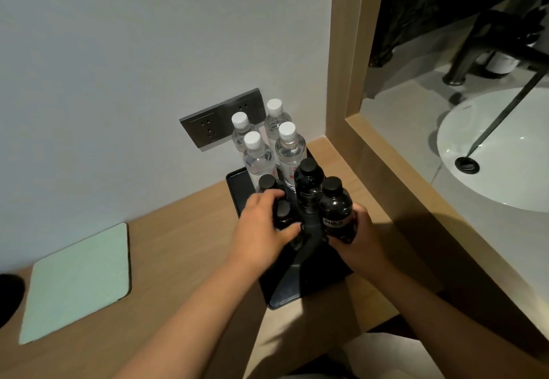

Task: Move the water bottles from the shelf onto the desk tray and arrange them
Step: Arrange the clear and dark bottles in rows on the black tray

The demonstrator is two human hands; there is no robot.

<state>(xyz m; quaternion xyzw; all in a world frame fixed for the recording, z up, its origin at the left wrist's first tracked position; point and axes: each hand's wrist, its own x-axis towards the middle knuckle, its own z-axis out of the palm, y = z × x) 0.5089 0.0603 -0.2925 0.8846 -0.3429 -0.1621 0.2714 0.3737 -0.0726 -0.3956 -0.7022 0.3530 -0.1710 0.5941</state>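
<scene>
A black tray (315, 286) lies on the wooden desk against the wall. Several clear water bottles with white caps (289, 150) stand upright at its far end. In front of them stand several black bottles with black caps. My left hand (261, 227) is closed over two short black bottles (283, 215) on the tray's left side. My right hand (361, 236) grips a black bottle labelled PH8.0 (337, 209) on the right. A taller black bottle (309, 185) stands between my hands. A dark strap hangs in front of the bottles.
A pale green mat (77, 283) lies on the desk (184, 248) at left. A grey double socket (208, 130) is on the wall behind the bottles. A wooden frame (383, 176) on the right borders a white sink (493, 153) with a dark tap.
</scene>
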